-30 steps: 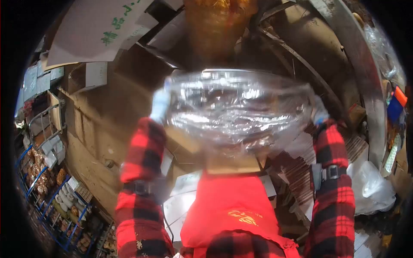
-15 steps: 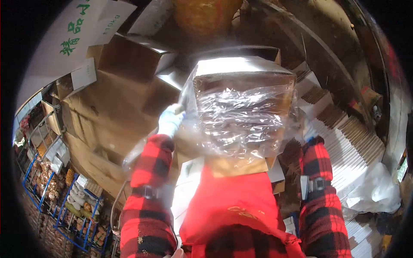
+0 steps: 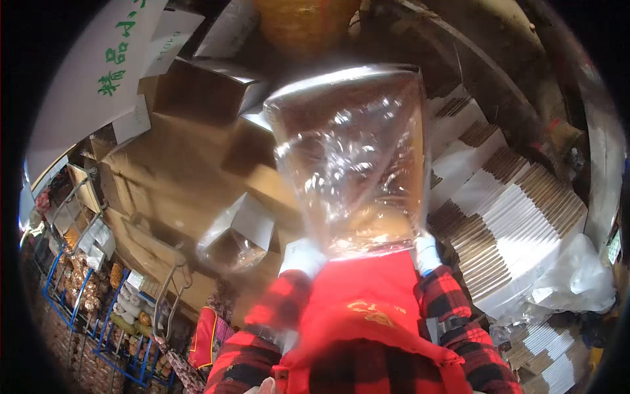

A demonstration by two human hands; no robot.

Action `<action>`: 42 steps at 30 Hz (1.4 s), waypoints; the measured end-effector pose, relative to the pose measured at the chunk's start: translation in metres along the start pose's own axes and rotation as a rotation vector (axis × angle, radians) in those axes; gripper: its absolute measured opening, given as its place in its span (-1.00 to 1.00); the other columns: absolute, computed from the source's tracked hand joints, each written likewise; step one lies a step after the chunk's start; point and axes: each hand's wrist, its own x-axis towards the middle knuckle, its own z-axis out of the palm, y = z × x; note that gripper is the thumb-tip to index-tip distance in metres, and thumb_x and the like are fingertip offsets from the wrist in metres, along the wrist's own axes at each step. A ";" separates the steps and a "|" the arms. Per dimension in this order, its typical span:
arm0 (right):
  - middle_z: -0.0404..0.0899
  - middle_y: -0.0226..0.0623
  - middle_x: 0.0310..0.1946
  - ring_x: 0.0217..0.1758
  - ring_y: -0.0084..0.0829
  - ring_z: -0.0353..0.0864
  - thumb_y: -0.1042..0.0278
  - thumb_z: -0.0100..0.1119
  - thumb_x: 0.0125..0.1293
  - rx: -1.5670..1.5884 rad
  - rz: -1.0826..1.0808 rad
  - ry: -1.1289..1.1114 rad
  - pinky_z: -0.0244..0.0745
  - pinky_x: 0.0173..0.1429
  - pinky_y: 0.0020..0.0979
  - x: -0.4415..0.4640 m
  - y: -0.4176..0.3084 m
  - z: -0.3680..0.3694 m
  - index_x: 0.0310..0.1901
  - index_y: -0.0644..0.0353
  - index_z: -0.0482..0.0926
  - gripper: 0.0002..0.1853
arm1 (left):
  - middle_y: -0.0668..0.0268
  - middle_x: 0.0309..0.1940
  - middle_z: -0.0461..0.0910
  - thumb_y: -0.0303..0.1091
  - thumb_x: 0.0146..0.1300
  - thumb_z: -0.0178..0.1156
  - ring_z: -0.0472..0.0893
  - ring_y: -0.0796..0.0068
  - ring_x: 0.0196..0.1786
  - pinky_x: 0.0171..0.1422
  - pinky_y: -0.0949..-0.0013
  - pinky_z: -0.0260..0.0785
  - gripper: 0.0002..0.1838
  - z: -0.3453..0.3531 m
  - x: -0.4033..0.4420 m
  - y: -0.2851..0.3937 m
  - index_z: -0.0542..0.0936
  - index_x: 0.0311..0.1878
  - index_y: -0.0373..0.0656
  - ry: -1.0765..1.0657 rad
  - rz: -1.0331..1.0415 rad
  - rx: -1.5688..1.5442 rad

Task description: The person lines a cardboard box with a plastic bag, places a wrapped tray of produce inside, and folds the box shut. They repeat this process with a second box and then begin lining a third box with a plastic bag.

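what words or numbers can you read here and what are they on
"精品小", green, on the large white panel; the next character is cut off.
Green print on the white flap beside it: blurred, possibly "10KG".
Yellow print on the red apron: too blurred to read.

The left hand (image 3: 303,257) and right hand (image 3: 426,255) are at the near corners of clear plastic (image 3: 348,154) covering a cardboard box (image 3: 418,141). Flattened cartons (image 3: 525,220) stand in rows to the right, beside a translucent bag (image 3: 576,276).
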 end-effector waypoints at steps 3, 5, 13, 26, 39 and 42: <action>0.47 -0.48 -0.45 -0.44 -0.59 0.42 0.45 -0.03 0.18 0.243 -0.056 -0.117 0.35 -0.37 -0.53 0.001 -0.043 0.015 -0.24 0.19 0.52 -0.85 | 0.07 -0.42 0.56 -0.18 0.06 0.04 0.57 0.15 -0.32 -0.23 0.25 0.40 -0.71 0.002 -0.005 -0.001 0.59 -0.32 -0.20 0.005 -0.070 -0.041; 0.48 -0.47 -0.47 -0.43 -0.55 0.46 0.32 -0.02 0.23 0.383 0.054 -0.230 0.38 -0.36 -0.50 0.011 -0.075 0.024 -0.29 0.17 0.52 -0.84 | 0.09 -0.42 0.55 -0.20 0.07 0.04 0.56 0.18 -0.34 -0.25 0.27 0.40 -0.73 0.000 0.004 -0.002 0.58 -0.31 -0.20 0.031 -0.142 -0.095; 0.50 -0.33 -0.39 -0.35 -0.41 0.50 0.27 0.02 0.20 -0.372 -0.111 0.076 0.43 -0.23 -0.43 0.241 -0.110 0.041 -0.23 0.22 0.49 -0.79 | 0.19 -0.45 0.51 -0.26 0.11 0.05 0.51 0.29 -0.41 -0.34 0.34 0.37 -0.78 -0.025 0.164 0.001 0.54 -0.26 -0.18 0.237 -0.285 -0.545; 0.46 -0.02 -0.04 0.02 -0.15 0.45 0.34 0.09 0.11 -0.807 -1.181 -0.094 0.33 0.10 -0.28 -0.074 -0.203 0.092 0.00 0.33 0.41 -0.59 | 0.34 -0.49 0.46 -0.36 0.18 0.06 0.44 0.48 -0.54 -0.50 0.45 0.33 -0.84 -0.018 0.123 0.048 0.48 -0.19 -0.15 0.194 -0.267 -1.809; 0.58 -0.05 -0.28 -0.18 -0.14 0.57 0.20 0.04 0.17 -0.707 -0.973 -0.288 0.42 -0.08 -0.23 -0.047 -0.151 0.152 -0.06 0.23 0.50 -0.64 | 0.33 -0.32 0.57 -0.41 0.12 0.19 0.50 0.53 -0.29 -0.15 0.47 0.37 -0.81 -0.044 0.093 0.109 0.50 -0.19 -0.22 0.482 0.018 -1.736; 0.55 0.03 -0.30 -0.22 -0.10 0.56 0.03 -0.07 0.18 -1.176 -0.734 -0.098 0.42 -0.13 -0.22 -0.024 -0.148 0.178 -0.23 0.18 0.54 -0.62 | 0.28 -0.30 0.59 -0.41 0.10 0.20 0.52 0.49 -0.23 -0.06 0.42 0.35 -0.77 -0.045 0.079 0.113 0.51 -0.15 -0.22 0.535 0.023 -1.555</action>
